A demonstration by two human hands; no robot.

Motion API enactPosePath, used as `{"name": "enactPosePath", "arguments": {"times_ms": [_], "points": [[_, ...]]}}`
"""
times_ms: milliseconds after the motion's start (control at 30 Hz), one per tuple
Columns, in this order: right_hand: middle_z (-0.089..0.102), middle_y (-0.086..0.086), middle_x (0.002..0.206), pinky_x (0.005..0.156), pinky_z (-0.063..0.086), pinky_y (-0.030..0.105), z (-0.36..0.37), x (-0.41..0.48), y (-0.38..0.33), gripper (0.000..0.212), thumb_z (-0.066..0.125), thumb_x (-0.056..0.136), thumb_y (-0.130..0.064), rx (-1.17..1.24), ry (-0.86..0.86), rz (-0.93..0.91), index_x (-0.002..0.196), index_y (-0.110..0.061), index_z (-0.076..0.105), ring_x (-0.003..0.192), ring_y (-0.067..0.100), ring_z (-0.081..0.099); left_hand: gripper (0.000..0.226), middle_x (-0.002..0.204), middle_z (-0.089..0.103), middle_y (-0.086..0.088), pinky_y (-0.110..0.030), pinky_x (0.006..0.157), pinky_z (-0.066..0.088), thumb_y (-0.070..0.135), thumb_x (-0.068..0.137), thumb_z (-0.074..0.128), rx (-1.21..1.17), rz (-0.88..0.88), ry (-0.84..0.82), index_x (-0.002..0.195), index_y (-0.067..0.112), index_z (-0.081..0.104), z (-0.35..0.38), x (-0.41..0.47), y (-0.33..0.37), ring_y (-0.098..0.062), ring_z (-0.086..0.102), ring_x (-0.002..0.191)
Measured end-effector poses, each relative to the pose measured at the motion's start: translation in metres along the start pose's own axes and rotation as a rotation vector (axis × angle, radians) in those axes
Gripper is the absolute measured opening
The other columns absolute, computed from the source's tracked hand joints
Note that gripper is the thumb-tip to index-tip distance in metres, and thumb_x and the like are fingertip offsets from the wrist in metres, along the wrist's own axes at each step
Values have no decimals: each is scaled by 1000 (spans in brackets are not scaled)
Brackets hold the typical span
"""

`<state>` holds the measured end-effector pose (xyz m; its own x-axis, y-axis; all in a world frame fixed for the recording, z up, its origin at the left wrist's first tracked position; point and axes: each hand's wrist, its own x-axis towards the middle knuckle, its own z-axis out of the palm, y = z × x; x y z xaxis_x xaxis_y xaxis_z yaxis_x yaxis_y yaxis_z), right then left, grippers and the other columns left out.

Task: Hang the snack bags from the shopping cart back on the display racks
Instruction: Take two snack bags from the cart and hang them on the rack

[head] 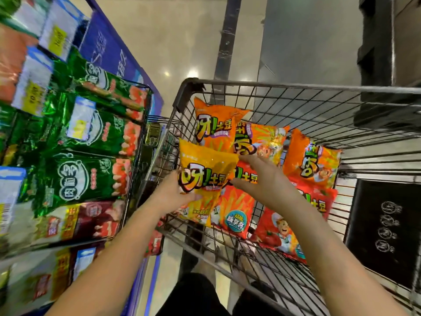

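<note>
- The yellow snack bag [205, 165] — glossy, puffed, pillow-shaped — is held up over the left side of the wire shopping cart [296, 88].
- The left hand [175, 190] pinches its left edge; the right hand [262, 176], fingers straight, touches its right edge.
- Orange bags [214, 126] and red bags [280, 233] lie beneath.
- Shiny green bags [91, 137] crowd the display rack [145, 124] just beside the cart.

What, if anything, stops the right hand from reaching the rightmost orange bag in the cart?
Likely nothing, so yes: the orange bag lies uncovered on top, just right of the open right hand, which is inside the cart.
</note>
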<state>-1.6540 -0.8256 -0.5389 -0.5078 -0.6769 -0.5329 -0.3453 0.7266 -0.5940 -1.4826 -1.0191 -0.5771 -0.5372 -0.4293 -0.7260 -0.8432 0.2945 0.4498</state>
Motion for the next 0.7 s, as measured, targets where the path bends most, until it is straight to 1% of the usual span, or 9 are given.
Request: {"name": "enactPosePath", "arguments": {"times_ms": [67,133,200,267,333,400,467,567,700], "points": [[41,3,157,108,42,37,2,5,4,72,67,94,-52,7,7,-16,155,-30,38,141,23,45,66,124,62,4,-28,101,40,29,78,90,-25,-31,8,131,20,51,-1,0,-5,-16,56,118],[43,2,155,107,44,37,2,10,8,71,67,93,-53,18,17,-27,155,-29,39,139,22,47,75,128,62,6,-30,99,41,34,78,89,-50,-41,24,140,19,48,-2,-3,-7,-15,56,119],[45,2,153,105,45,37,0,14,11,68,68,95,-48,45,23,-18,154,-28,40,137,22,50,73,130,62,8,-31,99,42,37,80,87,-80,-31,47,140,22,47,-3,-6,-7,-14,57,120],[49,3,151,104,46,37,-2,18,14,64,69,97,-40,79,45,-10,153,-26,42,136,23,51,64,127,62,11,-29,98,41,40,83,84,-110,-24,69,134,29,48,-6,-10,-5,-10,56,117],[52,3,150,96,47,32,-5,23,16,60,68,98,-32,140,75,23,153,-23,43,134,20,53,61,127,63,15,-31,100,45,47,82,83,-129,-15,65,130,35,47,-9,-16,-3,-8,59,118],[54,2,147,88,46,28,-8,32,16,59,67,99,-30,217,99,72,152,-21,42,129,18,56,69,130,64,17,-35,103,48,55,80,81,-147,-6,48,136,36,47,-11,-20,-4,-8,61,120],[56,2,146,86,49,30,-6,45,17,62,66,99,-34,275,104,117,153,-19,40,127,19,57,68,129,64,19,-29,98,47,52,83,80,-162,11,39,140,34,47,-13,-25,-3,-2,60,116],[59,4,142,90,54,34,3,68,16,67,67,98,-38,318,104,147,153,-16,39,125,21,59,63,127,64,19,-23,92,47,50,85,78,-168,26,32,137,35,46,-14,-27,-4,8,57,109],[64,1,134,97,55,41,23,98,14,64,71,95,-36,371,70,172,150,-16,44,120,21,63,70,129,62,21,-12,84,43,54,82,78,-165,43,13,142,33,47,-17,-25,-11,6,57,115]]}}
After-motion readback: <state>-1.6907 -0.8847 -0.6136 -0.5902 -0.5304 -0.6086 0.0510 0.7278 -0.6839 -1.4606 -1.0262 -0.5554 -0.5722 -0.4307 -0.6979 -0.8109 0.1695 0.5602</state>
